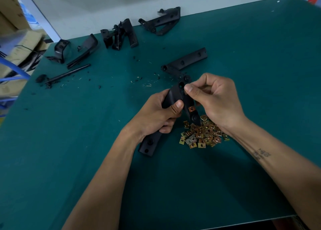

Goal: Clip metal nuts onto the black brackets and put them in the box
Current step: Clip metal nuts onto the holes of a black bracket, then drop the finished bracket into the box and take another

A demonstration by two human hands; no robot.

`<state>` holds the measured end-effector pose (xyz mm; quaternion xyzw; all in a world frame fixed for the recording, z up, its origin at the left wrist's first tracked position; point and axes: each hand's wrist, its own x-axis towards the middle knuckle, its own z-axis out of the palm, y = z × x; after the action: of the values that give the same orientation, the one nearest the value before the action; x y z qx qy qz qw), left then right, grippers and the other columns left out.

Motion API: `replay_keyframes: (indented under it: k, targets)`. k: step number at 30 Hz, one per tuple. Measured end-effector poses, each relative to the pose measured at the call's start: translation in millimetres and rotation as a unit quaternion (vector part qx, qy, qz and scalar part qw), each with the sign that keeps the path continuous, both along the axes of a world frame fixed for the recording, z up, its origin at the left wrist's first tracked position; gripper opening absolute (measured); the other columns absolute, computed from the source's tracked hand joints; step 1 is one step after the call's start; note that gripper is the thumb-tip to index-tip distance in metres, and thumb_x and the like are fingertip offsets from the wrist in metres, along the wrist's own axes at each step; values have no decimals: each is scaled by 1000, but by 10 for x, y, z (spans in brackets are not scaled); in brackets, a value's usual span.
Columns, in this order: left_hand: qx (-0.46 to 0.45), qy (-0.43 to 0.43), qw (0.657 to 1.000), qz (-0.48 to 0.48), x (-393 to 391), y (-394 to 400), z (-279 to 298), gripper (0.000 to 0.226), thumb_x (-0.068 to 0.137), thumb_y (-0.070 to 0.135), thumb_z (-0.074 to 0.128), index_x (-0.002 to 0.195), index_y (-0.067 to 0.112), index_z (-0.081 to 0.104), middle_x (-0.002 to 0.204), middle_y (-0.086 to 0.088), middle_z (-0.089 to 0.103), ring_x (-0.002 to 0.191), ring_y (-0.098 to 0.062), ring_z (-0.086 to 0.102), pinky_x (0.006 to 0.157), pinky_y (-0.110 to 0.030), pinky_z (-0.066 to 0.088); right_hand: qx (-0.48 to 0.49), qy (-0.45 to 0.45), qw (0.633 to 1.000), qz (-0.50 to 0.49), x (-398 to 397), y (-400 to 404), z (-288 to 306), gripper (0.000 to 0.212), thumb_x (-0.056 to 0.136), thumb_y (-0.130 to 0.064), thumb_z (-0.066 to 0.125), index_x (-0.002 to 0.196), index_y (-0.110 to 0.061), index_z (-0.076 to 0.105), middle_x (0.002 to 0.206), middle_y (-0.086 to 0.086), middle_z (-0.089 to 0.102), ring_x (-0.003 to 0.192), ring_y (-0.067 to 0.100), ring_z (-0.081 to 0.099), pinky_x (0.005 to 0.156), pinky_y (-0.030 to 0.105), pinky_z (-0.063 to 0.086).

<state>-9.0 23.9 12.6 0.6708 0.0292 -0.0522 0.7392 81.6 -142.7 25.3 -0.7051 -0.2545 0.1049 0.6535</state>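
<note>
Your left hand (157, 115) grips a matte black plastic bracket (175, 95), its fingers curled round the long curved arm, while your right hand (215, 101) pinches at its upper end; what it pinches is hidden. One brassy square nut (191, 109) sits clipped on the bracket, above the loose pile of nuts (203, 134) on the green surface (260, 73). The dark writing on your right forearm is unreadable.

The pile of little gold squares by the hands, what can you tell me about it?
The pile of metal nuts lies loose on the green table, just below the right hand. They look like small, thin, shiny clips in brass, gold and grey, each with a dark hole. They are jumbled, overlapping at all angles. The lower tip of the black bracket held by the left hand reaches the pile's top edge.
</note>
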Motion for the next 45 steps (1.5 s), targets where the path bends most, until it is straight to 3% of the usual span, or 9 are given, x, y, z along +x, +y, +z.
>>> replay_keyframes:
  k: [5,10,16,24,27,31,35,41,45]
  targets:
    - [-8,-4,1000,16,-8,10,-8,24,98,31,62,105,11,51,63,2,33,46,-12,24,40,-19,31,54,105,992,36,-29,-6,75,37,92,-35,69,86,2,71,92,23,74,88,29,72,83,45,60]
    - [-43,-21,998,39,-44,45,-4,27,97,32,60,108,10,51,65,-1,31,44,-9,26,39,-19,31,103,343,907,220,37,-108,126,36,101,-41,55,103,-16,81,129,11,68,117,26,62,114,45,46]
    - [-34,-39,997,65,-70,40,12,32,93,31,62,110,6,50,64,-2,44,43,-10,28,39,-18,33,131,431,850,272,74,-84,58,31,103,-35,56,106,-17,81,136,13,65,128,32,49,126,56,21]
    - [-146,-72,982,92,-36,-30,25,22,94,32,64,86,17,49,68,1,39,47,-8,30,38,-19,31,177,357,870,291,83,-156,218,50,99,-35,50,137,-5,63,143,14,61,136,30,52,124,46,28]
    - [-206,-107,953,194,18,-87,62,21,104,32,48,92,15,47,70,3,42,49,-7,36,42,-19,36,112,206,947,218,-50,-101,235,54,97,-38,52,145,-13,56,141,3,64,135,15,56,118,38,35]
    - [-186,-148,893,383,48,-184,144,21,106,36,46,94,19,52,74,3,60,74,-15,66,61,-28,51,-61,-31,993,101,-275,-38,162,41,93,-43,68,128,-21,68,106,-12,73,90,0,67,81,30,54]
    - [-217,-152,869,418,113,-393,226,35,107,40,44,118,10,58,99,2,76,111,-18,70,82,-35,57,-109,-54,981,150,-409,-2,113,14,90,-32,76,88,-22,66,65,-3,69,49,5,58,50,25,43]
    - [-229,-72,931,276,220,-1025,207,41,111,36,32,140,12,47,132,-8,67,117,-27,67,87,-44,59,-17,32,999,-34,-491,-413,-10,6,94,-14,70,98,-13,66,76,-2,70,62,12,63,60,30,53]
    - [-94,-56,986,124,240,-1756,167,17,107,19,46,114,12,61,118,-15,72,83,-27,70,46,-31,51,95,116,981,-122,-579,-1143,-139,23,98,5,57,107,-16,58,81,-2,65,62,8,60,55,28,53]
